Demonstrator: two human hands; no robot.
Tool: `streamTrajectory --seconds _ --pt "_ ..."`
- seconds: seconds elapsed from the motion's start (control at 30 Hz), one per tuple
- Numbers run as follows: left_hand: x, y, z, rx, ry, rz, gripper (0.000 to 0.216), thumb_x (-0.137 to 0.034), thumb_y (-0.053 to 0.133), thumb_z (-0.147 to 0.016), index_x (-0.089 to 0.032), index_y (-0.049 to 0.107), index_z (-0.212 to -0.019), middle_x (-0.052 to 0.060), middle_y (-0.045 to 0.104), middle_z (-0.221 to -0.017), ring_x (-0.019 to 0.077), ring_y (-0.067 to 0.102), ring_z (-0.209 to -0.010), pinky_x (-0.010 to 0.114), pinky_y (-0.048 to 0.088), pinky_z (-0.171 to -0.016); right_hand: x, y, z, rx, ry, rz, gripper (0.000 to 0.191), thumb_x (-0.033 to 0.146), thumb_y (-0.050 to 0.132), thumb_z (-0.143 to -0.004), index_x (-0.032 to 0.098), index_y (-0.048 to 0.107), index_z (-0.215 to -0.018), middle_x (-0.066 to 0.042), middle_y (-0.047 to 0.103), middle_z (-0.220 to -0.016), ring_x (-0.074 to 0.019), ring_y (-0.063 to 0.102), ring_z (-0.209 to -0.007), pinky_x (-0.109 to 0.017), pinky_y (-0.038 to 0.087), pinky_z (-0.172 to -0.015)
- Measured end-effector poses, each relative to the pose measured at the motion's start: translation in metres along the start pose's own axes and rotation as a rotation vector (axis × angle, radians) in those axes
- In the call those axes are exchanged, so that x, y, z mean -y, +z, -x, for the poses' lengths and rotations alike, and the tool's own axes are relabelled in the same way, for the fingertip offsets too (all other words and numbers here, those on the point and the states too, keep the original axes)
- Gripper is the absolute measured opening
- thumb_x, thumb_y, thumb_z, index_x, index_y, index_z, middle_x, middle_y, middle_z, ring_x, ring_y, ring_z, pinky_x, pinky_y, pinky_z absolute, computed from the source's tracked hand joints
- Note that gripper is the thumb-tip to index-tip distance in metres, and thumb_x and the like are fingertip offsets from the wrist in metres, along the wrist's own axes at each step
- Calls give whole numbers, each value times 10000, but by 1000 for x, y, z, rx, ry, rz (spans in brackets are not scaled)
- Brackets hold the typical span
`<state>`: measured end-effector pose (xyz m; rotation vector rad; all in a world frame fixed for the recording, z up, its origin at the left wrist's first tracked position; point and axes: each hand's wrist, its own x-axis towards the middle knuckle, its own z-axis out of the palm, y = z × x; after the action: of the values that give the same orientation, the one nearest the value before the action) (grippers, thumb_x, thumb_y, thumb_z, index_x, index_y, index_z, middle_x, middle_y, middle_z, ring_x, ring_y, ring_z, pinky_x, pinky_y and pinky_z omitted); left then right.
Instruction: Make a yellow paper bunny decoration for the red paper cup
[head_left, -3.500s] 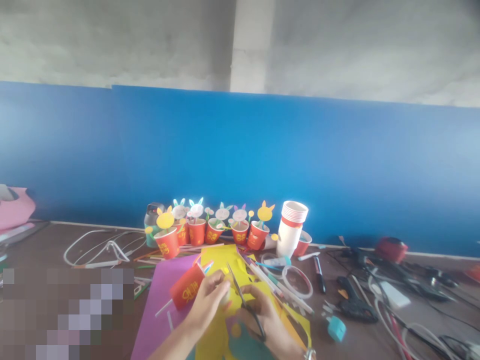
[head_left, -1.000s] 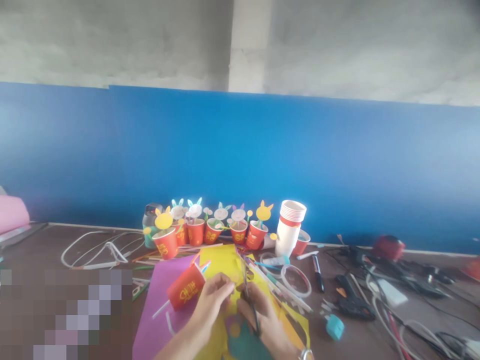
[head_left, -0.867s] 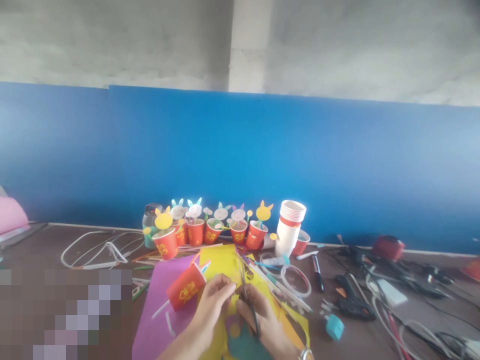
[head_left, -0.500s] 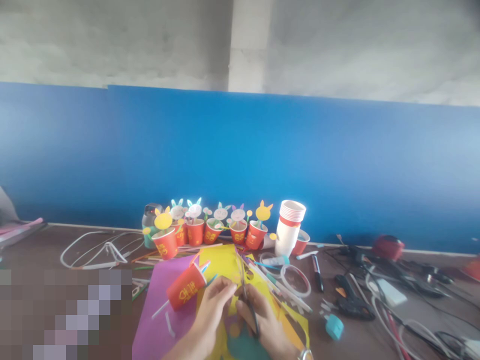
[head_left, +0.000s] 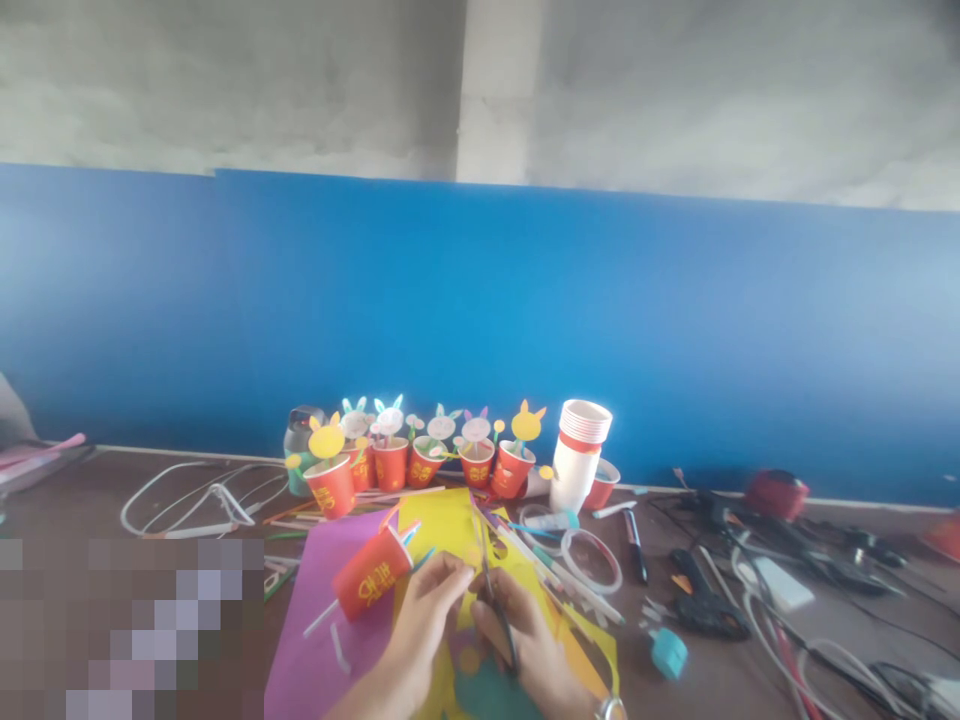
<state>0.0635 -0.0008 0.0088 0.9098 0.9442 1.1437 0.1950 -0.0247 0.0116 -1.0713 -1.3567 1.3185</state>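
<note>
My right hand [head_left: 529, 645] is closed round the handles of a pair of scissors [head_left: 491, 590], whose blades point away from me over a yellow paper sheet [head_left: 450, 520]. Just left of the blades, my left hand [head_left: 427, 615] pinches a small piece of yellow paper. A red paper cup [head_left: 371, 578] lies on its side on a purple sheet [head_left: 330, 600], right beside my left hand. A teal paper piece [head_left: 487, 695] lies under my wrists.
A row of red cups with paper bunny and flower toppers [head_left: 420, 450] stands by the blue wall, next to a stack of white cups [head_left: 579, 455]. Tape rings [head_left: 592, 560], a marker [head_left: 636, 545], a glue gun [head_left: 705, 600] and tangled cables [head_left: 810, 580] lie to the right. White wire [head_left: 202, 495] lies left.
The scissor blades have swung from a leftward slant to nearly straight ahead and come closer together. My left hand has turned the small yellow piece slightly. A pink object at the far left has shifted.
</note>
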Motion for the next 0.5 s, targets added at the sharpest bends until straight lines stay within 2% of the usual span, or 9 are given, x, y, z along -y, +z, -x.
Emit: streamTrajectory --seconds 0.27,0.5 --pt "1 -1 -1 11 16 -43 318 -448 722 -678 -183 554 -622 -68 414 -533 95 348 -529 208 275 -516 -9 -1 -3 -6 -8 -39 385 527 735 -676 234 527 -814 52 470 -600 -111 413 -488 -239 326 -465" --pt "-2 -2 -1 28 44 -85 295 -415 687 -714 -183 531 -621 -66 407 -541 102 335 -560 220 262 -546 -3 0 -2 -20 18 -8 394 537 737 -658 230 497 -724 71 412 -533 -94 362 -451 -231 302 -449"
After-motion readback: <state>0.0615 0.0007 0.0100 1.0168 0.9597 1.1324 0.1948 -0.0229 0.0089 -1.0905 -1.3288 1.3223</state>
